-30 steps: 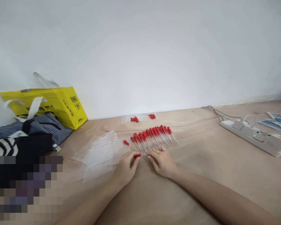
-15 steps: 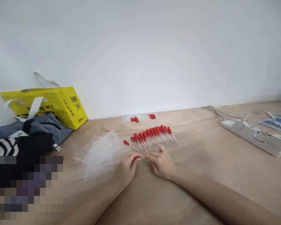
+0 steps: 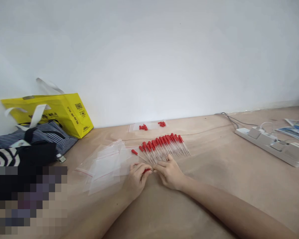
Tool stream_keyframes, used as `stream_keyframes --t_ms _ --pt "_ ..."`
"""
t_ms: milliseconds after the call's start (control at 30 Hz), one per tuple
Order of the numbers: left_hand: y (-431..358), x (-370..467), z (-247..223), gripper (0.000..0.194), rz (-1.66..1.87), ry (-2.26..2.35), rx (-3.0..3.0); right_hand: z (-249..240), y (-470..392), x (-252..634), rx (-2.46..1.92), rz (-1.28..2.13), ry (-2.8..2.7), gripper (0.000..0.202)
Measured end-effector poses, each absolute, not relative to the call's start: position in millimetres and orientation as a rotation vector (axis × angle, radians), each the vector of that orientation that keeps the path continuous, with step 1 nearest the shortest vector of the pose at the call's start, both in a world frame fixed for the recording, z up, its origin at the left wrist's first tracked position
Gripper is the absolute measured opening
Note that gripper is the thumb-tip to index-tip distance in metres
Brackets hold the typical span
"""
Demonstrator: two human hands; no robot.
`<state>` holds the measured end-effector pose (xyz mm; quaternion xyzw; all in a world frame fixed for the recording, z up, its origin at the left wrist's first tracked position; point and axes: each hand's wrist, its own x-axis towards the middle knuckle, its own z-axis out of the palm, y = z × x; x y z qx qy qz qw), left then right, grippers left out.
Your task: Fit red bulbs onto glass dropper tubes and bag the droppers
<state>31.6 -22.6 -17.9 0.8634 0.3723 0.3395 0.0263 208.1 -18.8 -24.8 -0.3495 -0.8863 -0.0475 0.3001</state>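
Note:
My left hand point(image 3: 139, 177) pinches a red rubber bulb point(image 3: 147, 170) between thumb and fingers. Facing it, my right hand point(image 3: 169, 172) is closed on the thin clear tube that meets the bulb; the fingers hide most of that tube. Just beyond both hands lies a row of glass droppers point(image 3: 161, 146), red bulbs pointing away from me and clear tubes towards me. One dropper point(image 3: 134, 152) sits at the row's left end, a little apart from the others, its tube slanting towards my fingers.
Clear zip bags point(image 3: 106, 167) overlap left of my left hand. Near the wall, loose red bulbs point(image 3: 161, 124) lie on another clear bag point(image 3: 133, 127). A white power strip point(image 3: 266, 146) with plugs stands right; a yellow bag point(image 3: 77, 113) and striped cloth bag point(image 3: 49, 134) stand left.
My left hand has shifted slightly right, bringing the red bulb closer to my right fingers. Less of the tube shows between the hands. The row of droppers stays put.

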Motion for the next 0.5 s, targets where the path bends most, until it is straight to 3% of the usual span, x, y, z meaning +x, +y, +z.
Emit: stream_keyframes --t_ms 300,500 --pt "-10.6 9.6 -2.0 0.010 0.967 1.179 2.280 -17.4 -23.4 222.6 -1.068 0.027 -2.345 0.020" --pt "-16.1 32.2 -6.9 0.041 1.247 1.251 1.309 -17.3 -32.8 197.9 -1.225 0.181 -2.219 0.026"
